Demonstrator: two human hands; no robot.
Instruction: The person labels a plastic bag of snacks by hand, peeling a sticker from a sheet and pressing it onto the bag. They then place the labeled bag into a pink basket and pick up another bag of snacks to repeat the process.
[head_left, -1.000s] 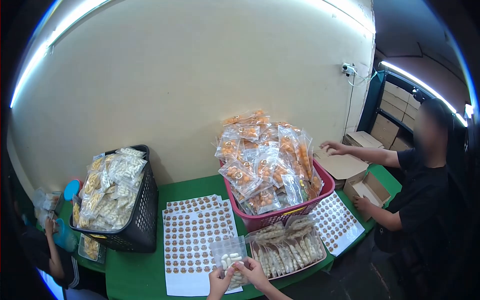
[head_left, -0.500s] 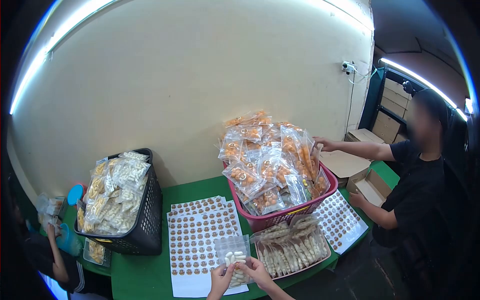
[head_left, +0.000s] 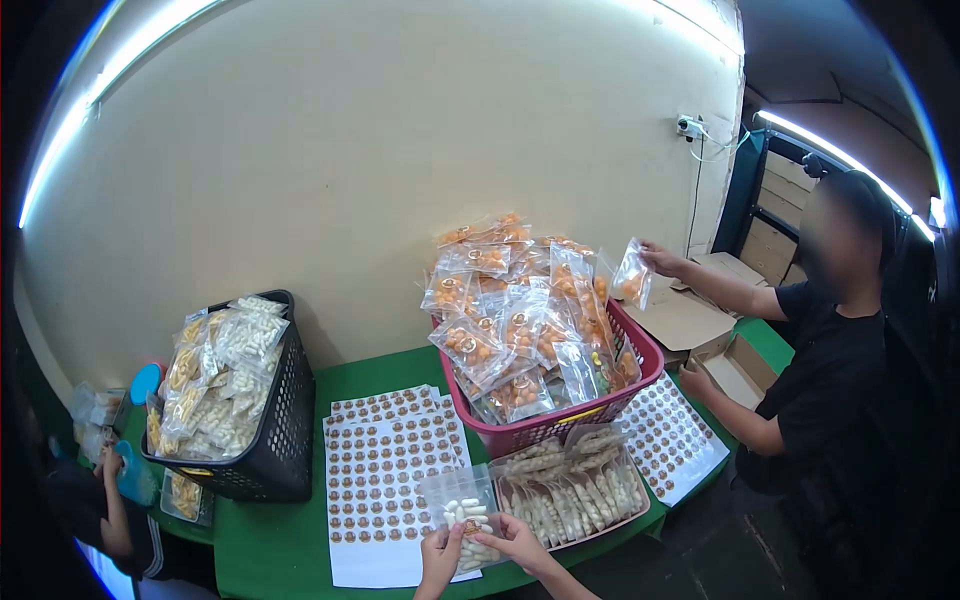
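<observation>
At the table's (head_left: 268, 545) near edge, the left hand (head_left: 440, 562) and right hand (head_left: 517, 545) both pinch a clear bag (head_left: 460, 505) of white pieces above the sticker sheets (head_left: 380, 470), beside a tray (head_left: 620, 524) of pale sticks. Behind, a red basket (head_left: 560, 428) brims with orange packets (head_left: 497, 300); a black basket (head_left: 290, 440) holds white ones.

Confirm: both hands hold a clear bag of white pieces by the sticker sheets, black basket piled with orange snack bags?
No. The head view shows the orange snack bags piled in the red basket, not the black basket. The left hand and right hand hold the clear bag by the sticker sheets.
</observation>
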